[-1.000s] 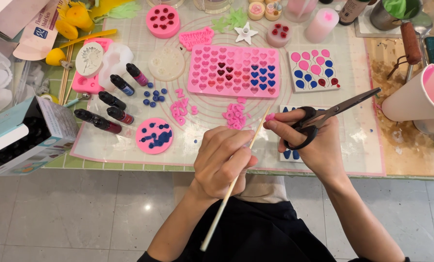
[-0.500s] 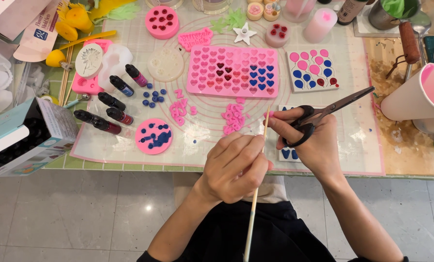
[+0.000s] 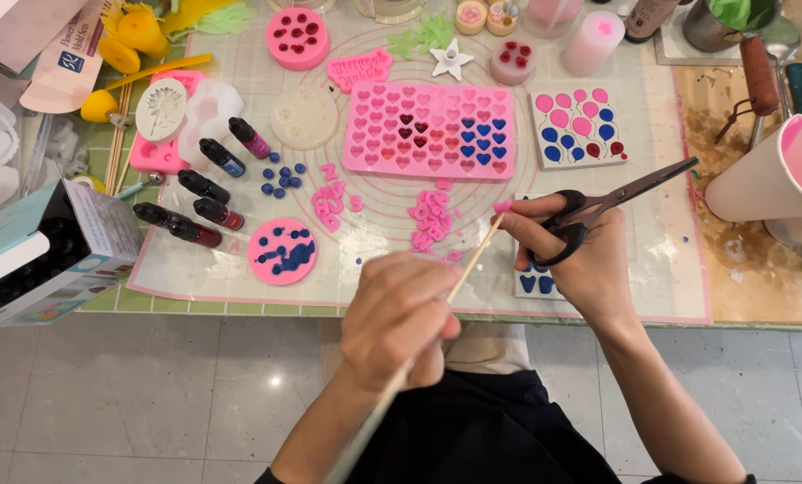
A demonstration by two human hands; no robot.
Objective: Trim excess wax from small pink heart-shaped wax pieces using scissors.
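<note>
Your left hand (image 3: 399,318) grips a thin wooden stick (image 3: 473,260), tip angled up toward your right hand (image 3: 573,255), which holds black scissors (image 3: 598,211) and pinches a small pink piece (image 3: 502,206) at the fingertips. Beyond them, on the tabletop (image 3: 759,296), lie loose pink pieces (image 3: 432,220) and a pink heart mold (image 3: 430,130)

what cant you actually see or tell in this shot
- Head view: the wooden stick has its lower end blurred and cut by the bottom edge.
- The small pink piece at the right hand is too small to make out.
- The white sheet is mostly hidden under that hand.
- The pink cup is cut by the right edge.
</note>
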